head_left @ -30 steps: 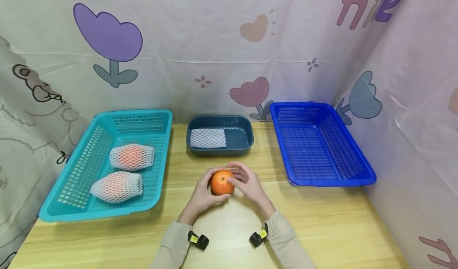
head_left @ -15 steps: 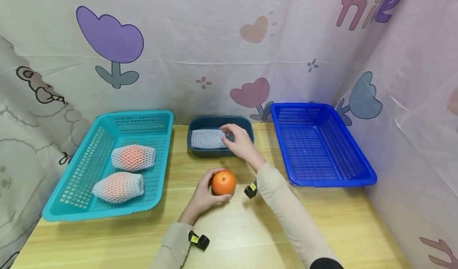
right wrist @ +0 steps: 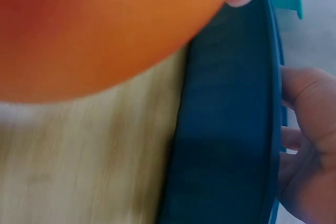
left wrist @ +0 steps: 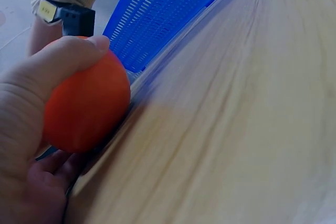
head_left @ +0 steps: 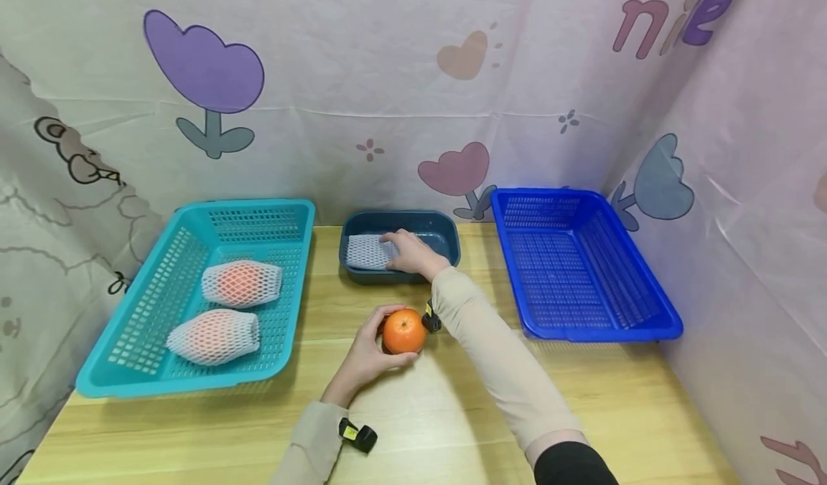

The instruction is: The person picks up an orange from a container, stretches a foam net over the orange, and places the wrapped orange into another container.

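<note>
My left hand [head_left: 363,359] holds an orange [head_left: 403,331] on the wooden table, thumb and fingers curled round its left side. The left wrist view has the thumb across the upper part of the orange [left wrist: 89,103]. My right hand [head_left: 415,254] reaches into a dark blue tray [head_left: 368,277] behind the orange. There its thumb and fingers stand apart over the right end of a flat white foam fruit net [head_left: 367,252]. In the right wrist view, the tray wall [right wrist: 226,129] hides the fingertips of the right hand [right wrist: 312,145].
A turquoise basket [head_left: 298,284] at the left contains two round fruits in white foam nets, the rear one [head_left: 242,284] and the front one [head_left: 215,337]. At the right stands a blue mesh basket [head_left: 555,277]. A printed curtain [head_left: 349,62] hangs behind the table.
The right hand has left the orange and moved forward into the tray, then left and down onto the foam net. The left hand has kept hold of the orange in place.
</note>
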Action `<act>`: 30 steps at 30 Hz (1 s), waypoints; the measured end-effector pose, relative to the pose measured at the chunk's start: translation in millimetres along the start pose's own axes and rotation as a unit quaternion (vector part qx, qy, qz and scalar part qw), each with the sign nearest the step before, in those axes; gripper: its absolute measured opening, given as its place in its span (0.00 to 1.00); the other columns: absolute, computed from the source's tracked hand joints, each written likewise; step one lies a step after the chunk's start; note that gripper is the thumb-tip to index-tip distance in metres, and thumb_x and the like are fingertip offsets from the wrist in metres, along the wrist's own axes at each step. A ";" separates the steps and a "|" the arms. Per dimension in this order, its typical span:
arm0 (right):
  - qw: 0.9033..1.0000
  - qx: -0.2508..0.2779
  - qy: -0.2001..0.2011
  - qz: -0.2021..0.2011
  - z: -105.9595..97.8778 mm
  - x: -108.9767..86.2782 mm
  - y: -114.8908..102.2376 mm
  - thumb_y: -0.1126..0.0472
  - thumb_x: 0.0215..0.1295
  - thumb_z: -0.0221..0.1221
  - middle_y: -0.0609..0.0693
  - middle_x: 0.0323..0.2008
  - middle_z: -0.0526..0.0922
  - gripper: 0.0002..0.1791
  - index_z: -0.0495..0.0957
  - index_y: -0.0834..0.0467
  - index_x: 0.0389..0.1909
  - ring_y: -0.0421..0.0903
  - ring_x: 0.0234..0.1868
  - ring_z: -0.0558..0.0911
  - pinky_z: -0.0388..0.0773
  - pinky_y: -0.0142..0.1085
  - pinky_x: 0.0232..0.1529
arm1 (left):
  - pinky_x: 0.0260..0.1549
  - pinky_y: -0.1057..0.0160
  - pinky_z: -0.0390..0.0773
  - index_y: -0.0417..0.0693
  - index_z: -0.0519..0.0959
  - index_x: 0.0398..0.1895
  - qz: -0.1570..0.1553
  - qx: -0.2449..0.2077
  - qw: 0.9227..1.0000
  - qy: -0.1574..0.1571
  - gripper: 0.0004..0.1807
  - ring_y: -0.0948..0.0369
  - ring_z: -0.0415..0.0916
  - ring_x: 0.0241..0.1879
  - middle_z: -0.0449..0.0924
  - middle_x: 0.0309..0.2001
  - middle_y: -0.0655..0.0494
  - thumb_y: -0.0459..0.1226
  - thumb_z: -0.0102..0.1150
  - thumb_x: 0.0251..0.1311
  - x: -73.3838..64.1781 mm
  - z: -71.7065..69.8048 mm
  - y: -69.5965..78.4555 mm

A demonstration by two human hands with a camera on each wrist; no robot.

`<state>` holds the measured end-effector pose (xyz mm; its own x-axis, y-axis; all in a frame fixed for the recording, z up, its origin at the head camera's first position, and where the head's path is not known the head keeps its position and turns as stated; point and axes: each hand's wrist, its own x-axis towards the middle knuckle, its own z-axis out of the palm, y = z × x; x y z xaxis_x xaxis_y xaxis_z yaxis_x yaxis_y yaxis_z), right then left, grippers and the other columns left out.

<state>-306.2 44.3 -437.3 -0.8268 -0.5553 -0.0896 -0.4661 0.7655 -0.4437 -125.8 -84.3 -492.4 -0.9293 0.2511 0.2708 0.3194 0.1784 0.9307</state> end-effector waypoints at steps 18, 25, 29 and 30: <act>1.000 0.009 0.023 -0.010 3.9 4.0 9.7 0.67 0.63 0.65 0.49 0.42 0.82 0.09 0.83 0.53 0.43 0.44 0.43 0.79 0.79 0.37 0.44 | 0.58 0.51 0.74 0.36 0.71 0.63 -0.005 0.002 1.000 -0.002 0.43 0.55 0.73 0.57 0.75 0.59 0.49 0.26 0.80 0.38 -0.3 -0.7 -2.0; 0.996 0.026 0.084 -0.008 -17.2 -0.6 4.7 0.68 0.66 0.59 0.49 0.40 0.83 0.09 0.83 0.54 0.43 0.44 0.40 0.80 0.79 0.38 0.42 | 0.57 0.50 0.74 0.36 0.70 0.63 -0.008 -0.003 1.000 -0.002 0.43 0.54 0.74 0.56 0.75 0.59 0.48 0.25 0.79 0.38 0.1 0.4 -0.5; 0.991 0.050 0.127 0.004 -36.1 -7.4 -4.7 0.68 0.65 0.60 0.49 0.39 0.83 0.07 0.83 0.55 0.41 0.44 0.38 0.80 0.80 0.39 0.40 | 0.57 0.53 0.75 0.38 0.71 0.63 -0.008 -0.001 1.000 -0.003 0.43 0.56 0.74 0.56 0.74 0.59 0.48 0.25 0.80 0.38 -0.5 0.8 -1.1; 0.989 0.052 0.137 0.005 -40.4 -9.2 -7.5 0.68 0.65 0.61 0.49 0.38 0.83 0.06 0.83 0.55 0.40 0.45 0.37 0.80 0.80 0.39 0.39 | 0.57 0.53 0.75 0.38 0.71 0.63 -0.008 -0.001 1.000 -0.002 0.43 0.56 0.74 0.56 0.74 0.59 0.49 0.25 0.80 0.38 -0.7 0.9 -1.3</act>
<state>-307.8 56.8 -397.1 -0.8922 -0.4281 0.1439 -0.4340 0.7246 -0.5353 -125.4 -83.9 -494.0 -0.9336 0.2525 0.2542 0.3034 0.1802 0.9357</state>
